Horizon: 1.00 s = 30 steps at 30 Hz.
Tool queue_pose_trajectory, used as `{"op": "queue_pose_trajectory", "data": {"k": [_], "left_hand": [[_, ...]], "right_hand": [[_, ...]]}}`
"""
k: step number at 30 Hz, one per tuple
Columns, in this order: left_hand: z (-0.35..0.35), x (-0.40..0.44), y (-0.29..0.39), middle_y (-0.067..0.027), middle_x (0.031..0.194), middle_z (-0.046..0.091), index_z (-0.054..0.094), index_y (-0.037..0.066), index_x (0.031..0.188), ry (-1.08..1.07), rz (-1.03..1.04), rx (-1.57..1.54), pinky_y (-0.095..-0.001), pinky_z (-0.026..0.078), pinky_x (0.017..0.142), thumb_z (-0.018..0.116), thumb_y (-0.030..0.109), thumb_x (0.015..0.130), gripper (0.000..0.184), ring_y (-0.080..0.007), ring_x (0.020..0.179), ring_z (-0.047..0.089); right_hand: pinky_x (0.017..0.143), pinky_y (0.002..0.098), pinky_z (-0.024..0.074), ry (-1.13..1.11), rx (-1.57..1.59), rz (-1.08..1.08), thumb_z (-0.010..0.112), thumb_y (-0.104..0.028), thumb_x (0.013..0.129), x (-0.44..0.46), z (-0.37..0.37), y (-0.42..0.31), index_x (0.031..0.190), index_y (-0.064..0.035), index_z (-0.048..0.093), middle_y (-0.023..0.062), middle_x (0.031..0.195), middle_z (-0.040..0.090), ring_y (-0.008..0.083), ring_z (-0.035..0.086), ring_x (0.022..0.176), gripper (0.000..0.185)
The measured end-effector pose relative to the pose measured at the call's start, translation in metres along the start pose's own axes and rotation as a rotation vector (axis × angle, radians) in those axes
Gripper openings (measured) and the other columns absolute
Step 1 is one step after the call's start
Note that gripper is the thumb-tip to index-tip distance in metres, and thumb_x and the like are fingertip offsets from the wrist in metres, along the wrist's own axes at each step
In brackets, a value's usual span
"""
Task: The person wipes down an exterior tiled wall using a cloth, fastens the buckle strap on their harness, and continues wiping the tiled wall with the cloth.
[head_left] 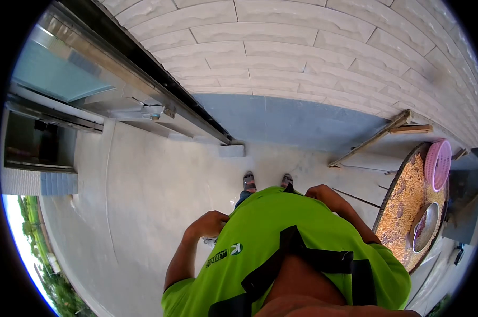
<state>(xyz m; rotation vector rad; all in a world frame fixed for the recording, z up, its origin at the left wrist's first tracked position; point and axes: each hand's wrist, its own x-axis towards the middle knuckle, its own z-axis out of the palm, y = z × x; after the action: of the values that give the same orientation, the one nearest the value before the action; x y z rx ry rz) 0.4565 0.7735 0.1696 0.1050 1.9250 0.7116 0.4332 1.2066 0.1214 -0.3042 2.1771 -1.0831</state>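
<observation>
My left hand (209, 224) is at the left side of my waist, its fingers curled in against the bright green shirt (270, 232). A small whitish, patterned patch (209, 242) shows just under that wrist; what it is I cannot make out. On the other side, my right hand (322, 194) is bent in against the shirt's front edge near the hip. The fingertips of both hands are hidden, so anything pinched in them does not show. Black straps (292, 248) cross the shirt at the chest.
To the right, a wide round tray (389, 211) of yellow-brown kernels carries a pink basket (437, 165) and a metal bowl (426, 227). A wooden frame (371, 138) leans by the tiled wall (281, 39). A metal-framed glass door (64, 68) is at left. Concrete floor (154, 174) surrounds my feet.
</observation>
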Motion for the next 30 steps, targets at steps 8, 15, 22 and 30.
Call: {"op": "queue_pose_trajectory", "data": {"k": [8,15,22,30], "left_hand": [[-0.004,-0.019,0.017,-0.0142,0.102,0.077,0.075,0.008,0.12,-0.072,-0.051,-0.161,-0.0329,0.055,0.082,0.073,0.02,0.087,0.036,-0.0202,0.086,0.071],[-0.035,0.005,0.047,-0.0092,0.079,0.075,0.077,0.001,0.095,0.038,0.139,-0.231,-0.0322,0.053,0.071,0.075,0.016,0.08,0.021,-0.0135,0.072,0.065],[-0.052,0.034,0.092,-0.0144,0.078,0.073,0.076,0.001,0.093,0.09,0.356,0.089,-0.0331,0.053,0.069,0.071,0.021,0.08,0.024,-0.0203,0.067,0.066],[-0.047,0.014,0.045,-0.0011,0.083,0.074,0.078,0.002,0.096,-0.173,0.243,-0.26,-0.027,0.052,0.076,0.073,0.017,0.082,0.021,-0.008,0.076,0.062]], "right_hand": [[0.077,0.0363,0.0552,-0.082,0.038,0.008,0.069,-0.015,0.09,-0.002,-0.018,-0.011,0.107,0.0032,0.072,0.0183,0.094,0.075,0.0235,0.071,0.083,0.025],[0.077,0.0416,0.0529,-0.117,0.108,-0.03,0.07,-0.018,0.086,-0.034,-0.032,0.021,0.102,0.0026,0.071,0.0222,0.097,0.072,0.0342,0.069,0.084,0.026],[0.07,0.027,0.0482,-0.248,0.489,0.182,0.07,-0.013,0.095,-0.083,-0.031,0.038,0.103,0.0027,0.072,-0.0022,0.086,0.066,0.0061,0.055,0.08,0.018],[0.073,0.0273,0.0524,0.02,0.688,0.227,0.074,-0.014,0.093,-0.058,-0.02,0.006,0.1,0.0037,0.072,0.0041,0.088,0.073,0.0102,0.065,0.082,0.019]]}}
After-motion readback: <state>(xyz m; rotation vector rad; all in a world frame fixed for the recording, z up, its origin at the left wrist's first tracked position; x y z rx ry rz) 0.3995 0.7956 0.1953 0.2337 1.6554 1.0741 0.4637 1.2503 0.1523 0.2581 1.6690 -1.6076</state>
